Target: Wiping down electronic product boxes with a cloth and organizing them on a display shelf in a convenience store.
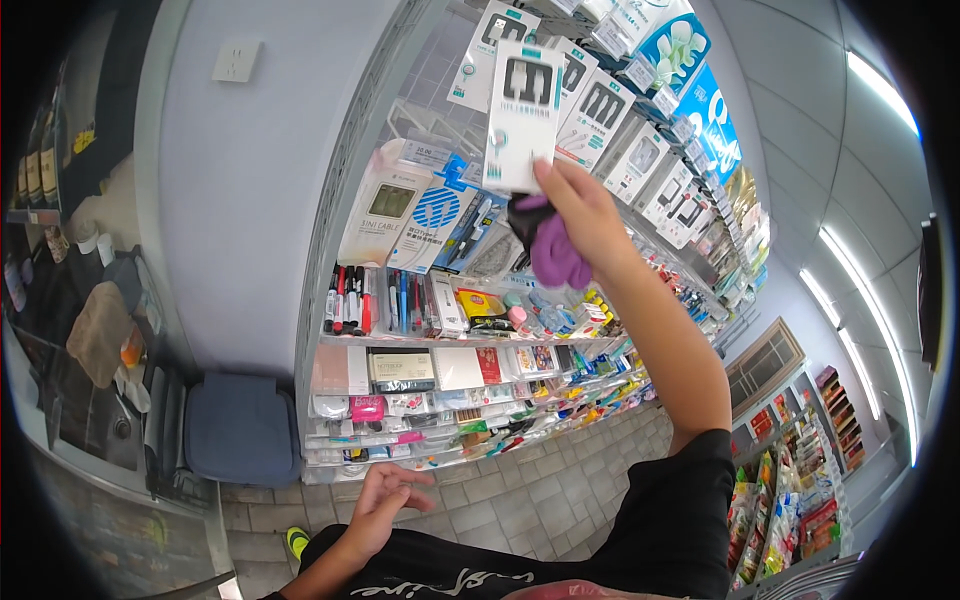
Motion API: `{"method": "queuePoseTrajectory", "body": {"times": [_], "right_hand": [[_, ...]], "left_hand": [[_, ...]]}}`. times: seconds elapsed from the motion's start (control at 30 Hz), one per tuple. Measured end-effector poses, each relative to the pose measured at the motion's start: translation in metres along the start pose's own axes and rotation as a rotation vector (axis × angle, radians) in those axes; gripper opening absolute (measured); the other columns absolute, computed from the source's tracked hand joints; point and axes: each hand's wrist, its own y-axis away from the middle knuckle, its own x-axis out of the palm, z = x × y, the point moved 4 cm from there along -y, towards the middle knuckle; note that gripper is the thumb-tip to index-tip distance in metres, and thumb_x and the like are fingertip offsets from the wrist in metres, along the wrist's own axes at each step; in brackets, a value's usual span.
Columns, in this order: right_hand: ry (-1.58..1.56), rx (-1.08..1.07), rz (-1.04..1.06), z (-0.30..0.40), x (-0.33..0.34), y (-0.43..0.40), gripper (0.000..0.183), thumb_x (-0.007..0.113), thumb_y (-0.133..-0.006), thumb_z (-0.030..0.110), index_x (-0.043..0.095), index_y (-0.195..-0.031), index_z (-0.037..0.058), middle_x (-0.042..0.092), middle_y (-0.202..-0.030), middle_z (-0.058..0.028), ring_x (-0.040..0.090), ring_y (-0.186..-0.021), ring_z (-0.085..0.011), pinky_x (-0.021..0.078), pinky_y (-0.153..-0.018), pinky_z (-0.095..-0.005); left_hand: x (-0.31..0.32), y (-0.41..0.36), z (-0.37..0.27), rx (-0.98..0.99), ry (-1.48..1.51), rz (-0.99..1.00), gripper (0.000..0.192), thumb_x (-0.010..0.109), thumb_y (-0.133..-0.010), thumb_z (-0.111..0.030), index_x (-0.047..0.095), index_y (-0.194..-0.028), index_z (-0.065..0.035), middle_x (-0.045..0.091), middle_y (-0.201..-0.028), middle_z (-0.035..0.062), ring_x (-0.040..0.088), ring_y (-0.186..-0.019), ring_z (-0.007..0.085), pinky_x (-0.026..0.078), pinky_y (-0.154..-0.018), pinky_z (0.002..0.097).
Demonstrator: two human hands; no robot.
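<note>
My right hand (581, 199) reaches up to the hanging packs, its thumb on the lower corner of a white boxed charging cable (523, 135). Bunched in the same hand, below the box, is a purple and black cloth item (559, 251); its exact kind cannot be told. The box is upright in front of other cable packs (596, 112), and whether a hook still bears it is hidden. Down in front of my body, my left hand (384, 501) holds nothing, its fingers loosely curled and apart.
A metal store rack (465, 342) carries pens (347, 300), notebooks (401, 369) and small goods. Left of it, a dark grey chair (241, 427) stands against the wall (247, 187). Snack shelves (784, 502) are at right. Tiled floor (517, 495) lies below.
</note>
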Motion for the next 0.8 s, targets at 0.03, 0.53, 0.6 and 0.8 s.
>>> {"method": "queuePoseTrajectory", "body": {"times": [0.03,0.53,0.6,0.8], "right_hand": [[0.014,-0.061,0.001,0.004,0.001,-0.014,0.047,0.061,-0.104,0.042,0.067,-0.120,-0.0010,0.069,-0.096,-0.0027,0.057,-0.079,-0.0047,0.0479,-0.073,-0.0214],[-0.231,-0.083,-0.080,0.012,0.009,-0.080,0.044,0.060,-0.106,0.038,0.064,-0.120,-0.0031,0.069,-0.104,-0.0056,0.060,-0.088,-0.0075,0.0509,-0.078,-0.0233],[-0.233,-0.094,-0.071,0.013,0.008,-0.083,0.044,0.059,-0.106,0.038,0.063,-0.121,-0.0036,0.070,-0.105,-0.0071,0.062,-0.088,-0.0082,0.0517,-0.079,-0.0240],[-0.276,-0.058,-0.060,0.011,0.011,-0.087,0.047,0.059,-0.106,0.038,0.063,-0.123,-0.0057,0.072,-0.107,-0.0106,0.065,-0.087,-0.0100,0.0536,-0.078,-0.0254]], "left_hand": [[-0.003,0.002,0.002,-0.002,-0.001,-0.005,0.018,0.046,-0.105,-0.005,0.040,-0.122,-0.0043,0.062,-0.126,0.0229,0.070,-0.098,0.0268,0.056,-0.088,0.0397],[-0.021,0.010,0.000,0.009,-0.003,-0.042,0.007,0.047,-0.106,-0.004,0.049,-0.112,-0.0043,0.067,-0.102,0.0144,0.064,-0.081,0.0168,0.054,-0.077,0.0316],[-0.019,0.009,-0.002,-0.001,-0.017,-0.036,0.006,0.047,-0.106,-0.004,0.050,-0.111,-0.0037,0.067,-0.101,0.0142,0.063,-0.080,0.0168,0.054,-0.077,0.0311],[-0.022,0.005,0.002,-0.015,-0.015,-0.040,0.007,0.046,-0.106,-0.003,0.052,-0.108,-0.0032,0.067,-0.099,0.0137,0.064,-0.078,0.0173,0.053,-0.077,0.0308]]}}
